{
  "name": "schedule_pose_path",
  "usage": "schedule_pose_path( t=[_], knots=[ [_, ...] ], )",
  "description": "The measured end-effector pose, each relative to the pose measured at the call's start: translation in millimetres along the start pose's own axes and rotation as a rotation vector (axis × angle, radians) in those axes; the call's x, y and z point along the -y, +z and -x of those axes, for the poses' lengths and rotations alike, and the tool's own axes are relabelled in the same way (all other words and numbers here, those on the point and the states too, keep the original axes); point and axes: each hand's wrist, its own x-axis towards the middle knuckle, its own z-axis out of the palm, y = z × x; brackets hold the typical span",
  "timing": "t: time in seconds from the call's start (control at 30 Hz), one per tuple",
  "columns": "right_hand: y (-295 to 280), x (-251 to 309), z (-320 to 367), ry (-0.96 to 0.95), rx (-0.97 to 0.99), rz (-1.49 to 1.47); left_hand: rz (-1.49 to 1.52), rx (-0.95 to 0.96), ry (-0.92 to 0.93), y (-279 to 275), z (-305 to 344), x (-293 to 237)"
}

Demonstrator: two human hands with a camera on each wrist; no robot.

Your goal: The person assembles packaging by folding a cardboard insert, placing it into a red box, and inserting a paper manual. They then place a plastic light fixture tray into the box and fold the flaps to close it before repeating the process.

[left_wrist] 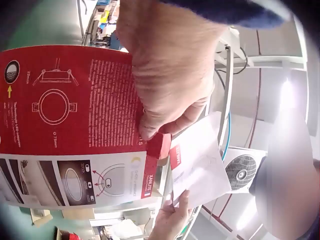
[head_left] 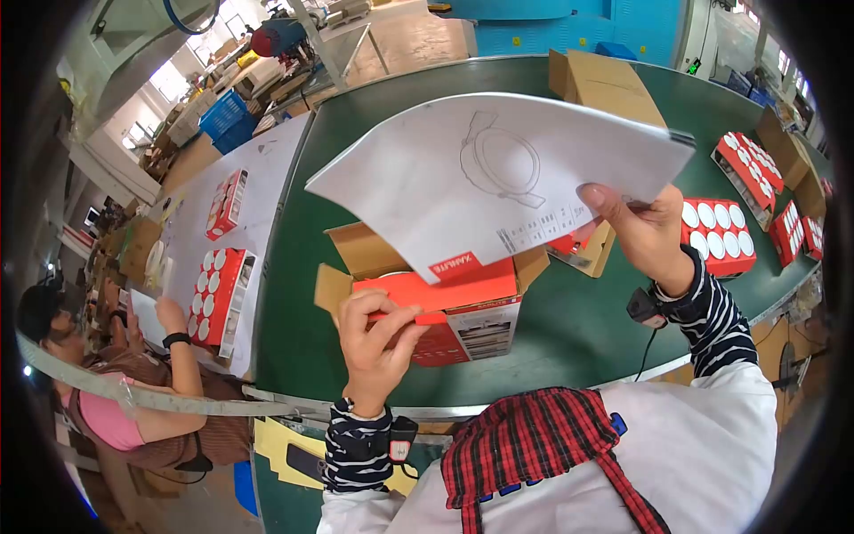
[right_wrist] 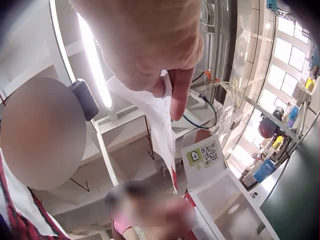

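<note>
White printed sheets (head_left: 400, 169) with a lamp drawing are pinched at their right edge by the right hand (head_left: 648, 233), thumb on top. They bend over a red and white box (head_left: 487, 331), which stands in an open brown carton (head_left: 363, 253). At the box's near left edge the left hand (head_left: 375, 343) pinches a small red flap. The left wrist view shows the left hand (left_wrist: 170, 70) at the corner of the box's printed side (left_wrist: 110, 100). In the right wrist view the sheets (right_wrist: 160, 120) hang from the right hand (right_wrist: 150, 50).
Red boxes with white discs (head_left: 717, 236) and another carton (head_left: 787, 142) stand at the right of the green table (head_left: 294, 311). A brown carton (head_left: 609, 84) is behind the sheets. On the left, a person (head_left: 116, 400) sits at a white table with red boxes (head_left: 213, 294).
</note>
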Motion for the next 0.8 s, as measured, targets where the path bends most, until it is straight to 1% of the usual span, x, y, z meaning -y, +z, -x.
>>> schedule_pose_path(
  t=[0.03,0.07,0.13,0.17,0.23,0.27,0.3,0.33,0.37,0.43,0.5,0.57,0.6,0.63,0.7,0.73,0.77,0.8],
  knots=[
    [1,2,2,0.036,0.018,-0.031,0.158,-0.005,-0.094,1,4,1],
    [0,1,4,0.038,0.018,-0.031,0.159,-0.004,-0.095,0,4,1],
    [-2,-1,9,0.002,0.103,-0.009,0.171,-0.002,-0.012,-2,5,-1],
    [-4,-1,7,0.007,0.103,-0.007,0.174,0.001,-0.014,-4,5,-3],
    [-11,2,0,-0.268,0.279,0.213,0.147,0.03,-0.067,-7,6,-6],
    [-13,4,2,-0.23,0.265,0.164,0.147,0.028,-0.072,-7,6,-5],
    [-13,7,4,-0.178,0.244,0.182,0.122,0.012,-0.037,-5,5,-2],
    [-14,7,4,-0.187,0.248,0.189,0.097,-0.004,-0.002,-4,4,-1],
    [-15,7,4,-0.196,0.251,0.198,0.098,-0.008,-0.004,-4,3,-1],
    [-15,12,-3,-0.331,0.344,0.269,0.087,0.019,-0.017,-7,2,1],
    [-15,19,-5,-0.318,0.358,0.239,0.088,0.026,-0.008,-8,0,1],
    [-19,25,-9,-0.186,0.378,0.261,0.086,0.036,-0.004,-10,1,0],
    [-19,28,-12,-0.102,0.352,0.123,0.106,0.037,-0.026,-10,2,0],
    [-18,27,-15,-0.122,0.344,0.17,0.127,0.038,-0.046,-11,3,0],
    [-24,26,-24,-0.15,0.448,0.245,0.111,0.032,-0.036,-13,5,-1],
    [-25,29,-29,-0.148,0.493,0.27,0.095,0.026,-0.025,-14,6,-1],
    [-24,35,-36,-0.147,0.492,0.271,0.096,0.026,-0.025,-14,7,-2],
    [-20,42,-43,-0.11,0.554,0.257,0.094,0.0,-0.07,-11,10,-4]
  ],
)
